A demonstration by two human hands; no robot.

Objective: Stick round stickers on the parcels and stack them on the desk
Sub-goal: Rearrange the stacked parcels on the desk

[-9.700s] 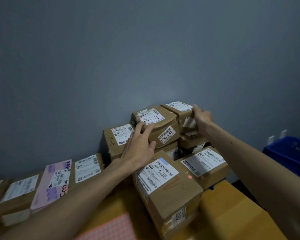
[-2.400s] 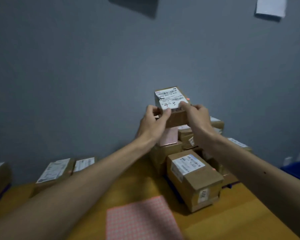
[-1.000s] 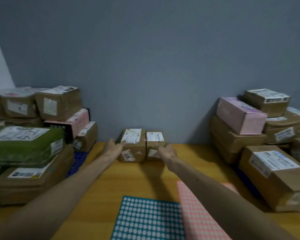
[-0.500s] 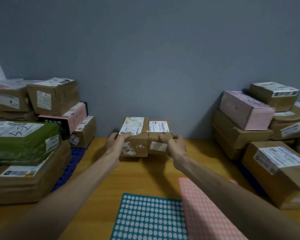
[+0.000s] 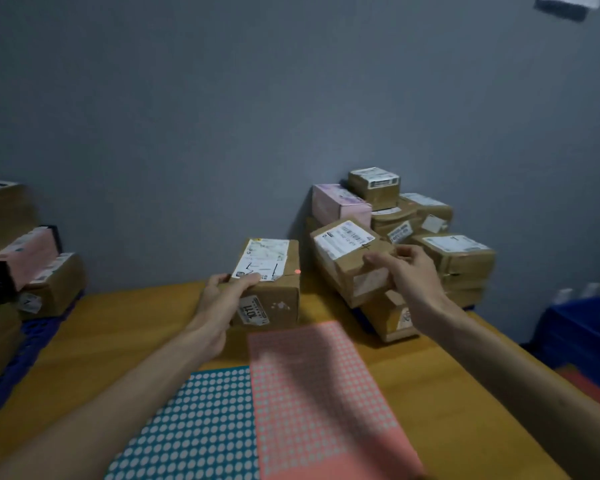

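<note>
Far to the left of the pink sticker sheet [image 5: 319, 393] is the left pile [image 5: 32, 271] of parcels. The blue sticker sheet [image 5: 194, 427] lies on the desk [image 5: 84, 341], touching the pink sheet's left side.

Just behind the pink sheet's far left corner, our left hand [image 5: 222, 299] holds the first brown box [image 5: 274, 282]. The thumb is on its white label and the fingers are curled round its near left corner. The box looks to sit on the desk. A small red dot [image 5: 297, 271] shows on its top. We cannot tell if it is a sticker.

Behind the pink sheet and to the right, our right hand [image 5: 406, 271] is clamped round the near end of the second brown box [image 5: 347, 261]. This box is up in the air and tilted.

A moment ago both boxes stood side by side at the wall. Now they are apart. The first one has come closer to the sheets, and the second one has gone up, right in front of the right pile [image 5: 430, 230]. We think it is going onto that pile next, and the first box is next for a sticker.

Far right of the pink sheet is a blue crate [image 5: 582, 327].
</note>
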